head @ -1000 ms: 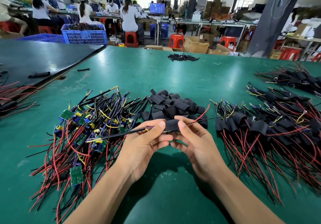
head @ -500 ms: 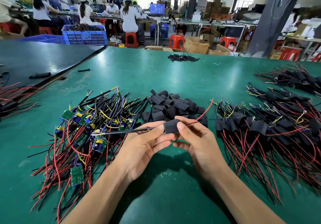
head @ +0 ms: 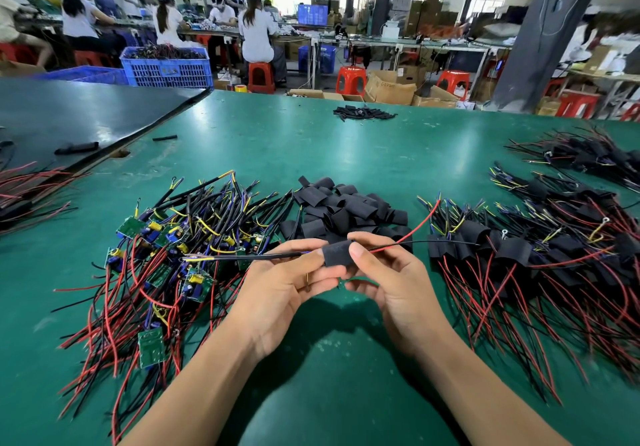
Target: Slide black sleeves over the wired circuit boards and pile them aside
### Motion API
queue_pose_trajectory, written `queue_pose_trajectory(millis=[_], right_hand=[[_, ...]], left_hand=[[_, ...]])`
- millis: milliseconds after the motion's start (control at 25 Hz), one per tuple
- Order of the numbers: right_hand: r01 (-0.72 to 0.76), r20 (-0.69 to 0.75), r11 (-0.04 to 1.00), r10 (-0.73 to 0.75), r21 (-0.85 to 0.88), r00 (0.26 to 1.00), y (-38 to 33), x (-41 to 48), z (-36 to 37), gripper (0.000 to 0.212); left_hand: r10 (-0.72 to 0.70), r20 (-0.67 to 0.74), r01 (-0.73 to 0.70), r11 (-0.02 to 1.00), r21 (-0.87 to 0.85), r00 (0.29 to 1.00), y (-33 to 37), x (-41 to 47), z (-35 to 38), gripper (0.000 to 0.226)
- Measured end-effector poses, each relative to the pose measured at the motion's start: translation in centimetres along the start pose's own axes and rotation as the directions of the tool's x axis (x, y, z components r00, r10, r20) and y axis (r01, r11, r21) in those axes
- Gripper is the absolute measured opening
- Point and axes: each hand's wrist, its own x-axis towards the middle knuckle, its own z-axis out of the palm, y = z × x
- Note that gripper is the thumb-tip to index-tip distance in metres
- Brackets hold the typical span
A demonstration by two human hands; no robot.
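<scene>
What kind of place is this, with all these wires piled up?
Most likely an electronics assembly workshop: piles of wired circuit boards and black sleeves lie on a green bench, and workers in caps sit behind.

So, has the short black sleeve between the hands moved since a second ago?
No, the black sleeve stays just in front of the loose sleeve pile.
</scene>
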Motion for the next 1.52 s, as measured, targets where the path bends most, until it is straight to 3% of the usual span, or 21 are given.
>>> queue_pose_trajectory(millis=[120, 280, 520, 640, 1000, 1120, 1280, 1520], right_hand=[[-0.004, -0.034, 0.999, 0.003, -0.041, 0.999, 0.0, 0.1, -0.1, 0.029], [0.022, -0.097, 0.995, -0.031, -0.093, 0.995, 0.5, 0.0, 0.0, 0.016], [0.045, -0.115, 0.986, -0.064, -0.16, 0.991, 0.3, -0.1, 0.0, 0.015], [0.073, -0.1, 0.973, -0.096, -0.219, 0.99, 0.5, -0.4, 0.2, 0.015], [0.029, -0.182, 0.999, -0.032, -0.019, 0.983, -0.1, 0.1, 0.0, 0.017], [-0.153, -0.057, 0.978, 0.162, 0.142, 0.985, -0.2, 0.0, 0.2, 0.02], [-0.456, 0.147, 0.89, 0.452, -0.01, 0.88, -0.7, -0.5, 0.3, 0.036], [-0.53, 0.341, 0.847, 0.486, 0.043, 0.804, -1.5, -0.7, -0.1, 0.034]], left_hand=[[0.042, -0.064, -0.039, 0.998, 0.058, 0.997, -0.3, 0.2, -0.1, 0.021], [0.089, -0.109, -0.083, 0.995, 0.058, 0.99, -0.7, 0.5, -0.4, 0.015], [0.105, -0.063, -0.104, 0.994, 0.019, 0.992, -0.8, 0.3, -0.3, 0.029], [0.095, -0.062, -0.093, 0.995, 0.029, 0.994, -0.9, 0.2, -0.2, 0.025], [0.025, -0.054, -0.026, 1.0, -0.012, 0.998, -0.3, 0.3, -0.2, 0.024], [0.007, -0.039, -0.006, 1.0, 0.029, 0.999, -0.2, 0.3, -0.3, 0.012], [-0.005, 0.004, 0.004, 0.994, 0.11, 1.0, 0.0, 0.2, -0.5, 0.023], [0.005, 0.055, -0.011, 0.993, 0.115, 0.998, 0.1, 0.4, -0.6, 0.027]])
